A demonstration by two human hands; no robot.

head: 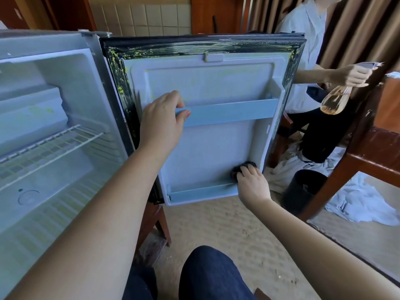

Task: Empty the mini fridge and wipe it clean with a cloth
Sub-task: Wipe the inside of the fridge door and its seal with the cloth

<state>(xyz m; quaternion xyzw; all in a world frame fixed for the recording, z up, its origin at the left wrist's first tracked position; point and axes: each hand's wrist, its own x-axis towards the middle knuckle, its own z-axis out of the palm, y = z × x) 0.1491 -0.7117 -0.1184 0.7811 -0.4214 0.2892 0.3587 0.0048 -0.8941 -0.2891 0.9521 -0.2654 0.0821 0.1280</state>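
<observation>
Plastic in a pale blue-grey lines the mini fridge, which stands open at the left of our view with nothing on its white wire shelf or its floor. A faint yellow-green smear shows on the box at the back. Its door is swung wide toward us in the middle of the view. The black gasket round the door is flecked with yellow-green specks along the top and the hinge side, and a few fainter ones tint the upper liner. Beyond the door's far edge sits a second person holding a spray bottle of amber liquid, with a black bin and crumpled white cloths on the carpet nearby. Our left hand grips the upper door rail at its hinge end, fingers hooked over the top and thumb laid on its front. Our right hand has its fingers curled round a dark cloth and presses it against the liner at the door's lower outer corner, just above the bottom rail.
</observation>
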